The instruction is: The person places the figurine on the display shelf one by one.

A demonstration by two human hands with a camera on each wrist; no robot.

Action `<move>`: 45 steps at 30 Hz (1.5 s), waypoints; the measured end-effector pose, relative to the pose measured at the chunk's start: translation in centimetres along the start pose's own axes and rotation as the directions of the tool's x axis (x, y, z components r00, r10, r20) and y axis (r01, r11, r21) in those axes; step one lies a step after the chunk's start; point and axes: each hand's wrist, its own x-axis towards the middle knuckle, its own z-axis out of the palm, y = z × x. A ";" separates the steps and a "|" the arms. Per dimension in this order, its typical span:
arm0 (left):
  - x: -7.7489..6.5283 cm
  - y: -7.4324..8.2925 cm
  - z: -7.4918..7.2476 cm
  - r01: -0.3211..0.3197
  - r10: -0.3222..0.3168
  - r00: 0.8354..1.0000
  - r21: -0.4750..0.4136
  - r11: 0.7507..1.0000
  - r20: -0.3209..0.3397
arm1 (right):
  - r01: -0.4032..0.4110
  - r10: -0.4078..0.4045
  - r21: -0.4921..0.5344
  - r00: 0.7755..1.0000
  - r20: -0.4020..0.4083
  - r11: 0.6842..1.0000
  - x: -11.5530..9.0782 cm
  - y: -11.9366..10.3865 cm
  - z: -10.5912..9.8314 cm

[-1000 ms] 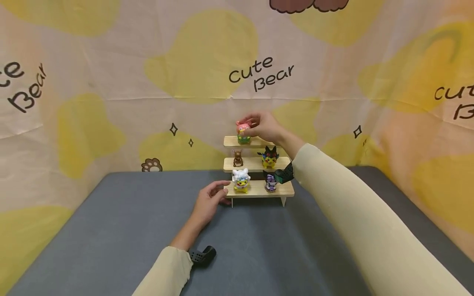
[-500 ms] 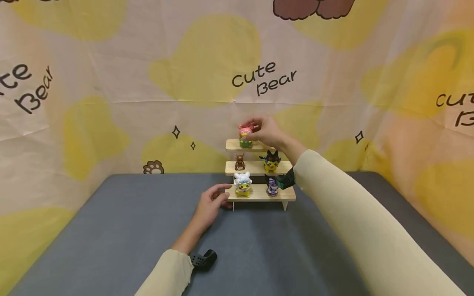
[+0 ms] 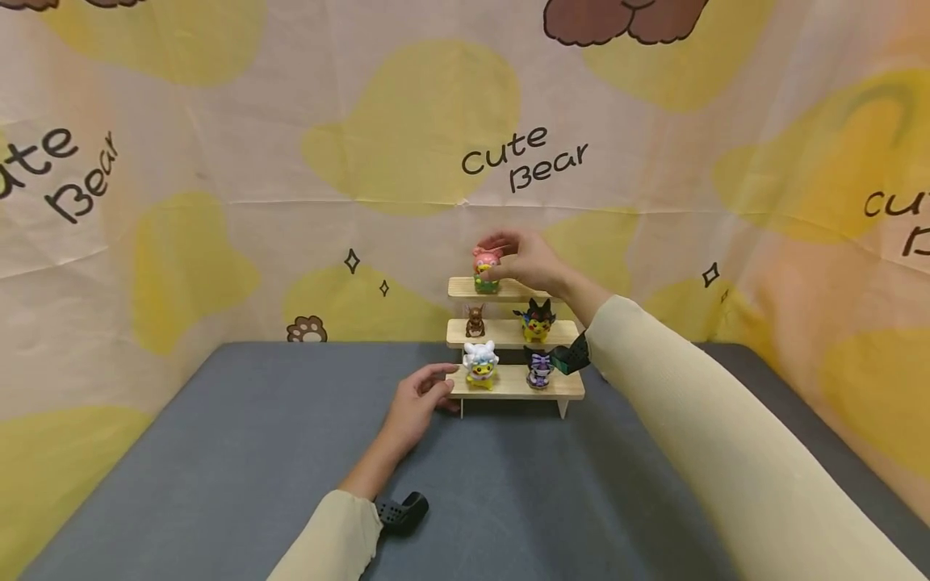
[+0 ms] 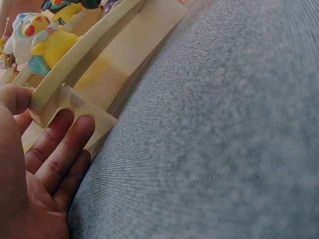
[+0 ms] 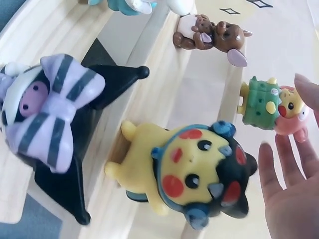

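On the top tier of a three-tier wooden display shelf (image 3: 519,390) stands a pink and green figurine (image 3: 486,282) with a yellow face. My right hand (image 3: 529,260) holds it, thumb on one side and fingertips on the other in the right wrist view. My left hand (image 3: 414,406) grips the left end of the lowest tier; in the left wrist view several fingers (image 4: 62,149) lie beneath the board against the side leg. Beside that hand stands a yellow figurine in a white hood (image 3: 480,369).
A brown figurine (image 3: 475,322) and a yellow figurine with a black hat (image 3: 538,322) occupy the middle tier. Right of the white-hooded one sits a black and purple figurine (image 3: 539,369). The grey tabletop (image 3: 276,468) meets a patterned cloth backdrop (image 3: 407,129).
The head view has shifted slightly, so the shelf and both hands appear a little lower and further right. Both hands keep their places on the figurine and the shelf.
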 end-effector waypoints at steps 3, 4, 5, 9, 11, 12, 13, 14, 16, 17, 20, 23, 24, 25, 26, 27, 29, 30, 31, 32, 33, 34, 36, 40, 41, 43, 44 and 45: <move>0.0 0.0 0.1 -0.002 0.002 1.000 0.005 1.000 0.008 | -0.005 0.005 -0.026 1.000 0.007 1.000 -0.3 -0.3 -0.6; 0.1 0.0 0.1 -0.002 0.002 1.000 0.007 1.000 0.009 | -0.007 0.007 -0.030 1.000 0.009 1.000 -0.3 -0.4 -0.9; 0.1 0.0 0.2 -0.002 0.002 1.000 0.006 1.000 0.011 | -0.007 0.008 -0.036 1.000 0.012 0.999 -0.5 -0.5 -1.2; 0.2 0.1 0.2 -0.009 0.008 1.000 0.016 1.000 0.015 | 0.006 -0.006 -0.045 1.000 0.002 0.999 -1.0 -1.0 -2.8; 0.4 0.1 0.1 -0.018 0.017 1.000 0.023 1.000 0.016 | 0.011 -0.012 -0.061 1.000 -0.015 0.998 -1.5 -1.3 -3.6; 0.5 0.2 0.1 -0.021 0.021 1.000 0.029 0.999 0.017 | 0.015 -0.017 -0.067 1.000 -0.026 0.998 -1.7 -1.5 -4.0; 0.6 0.2 0.0 -0.023 0.022 1.000 0.033 0.999 0.017 | 0.019 -0.022 -0.071 0.999 -0.038 0.997 -2.1 -1.6 -4.3; 0.8 0.3 0.0 -0.027 0.026 0.999 0.035 0.999 0.019 | 0.023 -0.027 -0.069 0.998 -0.050 0.997 -2.4 -1.8 -4.7; 0.9 0.4 -0.2 -0.022 0.021 1.000 0.044 0.999 0.020 | 0.030 -0.036 -0.071 0.996 -0.078 0.997 -3.2 -2.0 -5.2; 0.9 0.5 -0.3 -0.017 0.016 1.000 0.050 0.999 0.020 | 0.034 -0.040 -0.069 0.995 -0.092 0.997 -3.6 -2.1 -5.3; 0.8 0.7 -0.4 -0.011 0.010 1.000 0.060 0.998 0.015 | 0.039 -0.049 -0.072 0.989 -0.137 0.997 -5.1 -2.4 -5.6; 0.7 0.7 -0.5 -0.011 0.010 1.000 0.063 0.998 0.014 | 0.036 -0.050 -0.076 0.981 -0.188 0.996 -6.8 -2.3 -5.7; 0.7 0.7 -0.5 -0.011 0.011 1.000 0.061 0.998 0.014 | 0.034 -0.050 -0.084 0.977 -0.207 0.996 -7.3 -2.2 -5.7; 0.6 0.7 -0.5 -0.011 0.010 1.000 0.057 0.998 0.015 | 0.031 -0.051 -0.091 0.972 -0.229 0.995 -7.8 -2.0 -5.7; 0.6 0.7 -0.5 -0.011 0.010 1.000 0.053 0.999 0.015 | 0.026 -0.049 -0.094 0.968 -0.248 0.995 -8.3 -1.7 -5.7; 0.5 0.6 -0.5 -0.009 0.008 1.000 0.049 0.999 0.016 | 0.026 -0.051 -0.095 0.962 -0.267 0.995 -8.7 -1.5 -5.7; 0.5 0.5 -0.4 -0.004 0.003 1.000 0.042 0.999 0.014 | 0.023 -0.055 -0.108 0.952 -0.303 0.994 -9.7 -0.9 -5.7; 0.5 0.5 -0.4 -0.003 0.003 1.000 0.039 0.999 0.013 | 0.022 -0.056 -0.111 0.946 -0.319 0.994 -10.2 -0.7 -5.7; 0.4 0.4 -0.4 -0.002 0.001 1.000 0.035 0.999 0.012 | 0.022 -0.057 -0.109 0.940 -0.336 0.994 -10.7 -0.4 -5.6; 0.4 0.4 -0.4 0.000 0.000 1.000 0.035 0.999 0.010 | 0.024 -0.060 -0.108 0.935 -0.350 0.994 -11.3 -0.2 -5.5; 0.4 0.3 -0.3 0.005 -0.005 1.000 0.035 0.999 0.008 | 0.029 -0.068 -0.111 0.928 -0.366 0.993 -11.8 0.0 -5.5; 0.4 0.3 -0.3 0.004 -0.005 1.000 0.036 0.999 0.007 | 0.029 -0.070 -0.113 0.922 -0.380 0.993 -12.4 0.2 -5.4; 0.3 0.3 -0.3 0.005 -0.005 1.000 0.033 0.999 0.004 | 0.034 -0.078 -0.114 0.910 -0.408 0.993 -13.5 0.6 -5.2; 0.2 0.4 -0.1 0.002 -0.002 1.000 0.036 0.999 0.003 | 0.052 -0.098 -0.114 0.891 -0.443 0.992 -15.3 1.2 -4.8; 0.1 0.5 -0.1 0.002 -0.002 1.000 0.036 0.999 0.003 | 0.057 -0.102 -0.112 0.886 -0.452 0.992 -15.7 1.4 -4.7; 0.1 0.5 0.0 0.003 -0.003 1.000 0.040 0.999 0.005 | 0.058 -0.102 -0.109 0.879 -0.466 0.992 -16.4 1.9 -4.5; 0.1 0.5 0.0 0.003 -0.004 1.000 0.042 0.999 0.007 | 0.055 -0.101 -0.109 0.875 -0.473 0.993 -16.6 2.2 -4.4; 0.0 0.5 0.1 0.005 -0.005 1.000 0.044 0.999 0.009 | 0.052 -0.099 -0.110 0.872 -0.479 0.993 -16.8 2.5 -4.3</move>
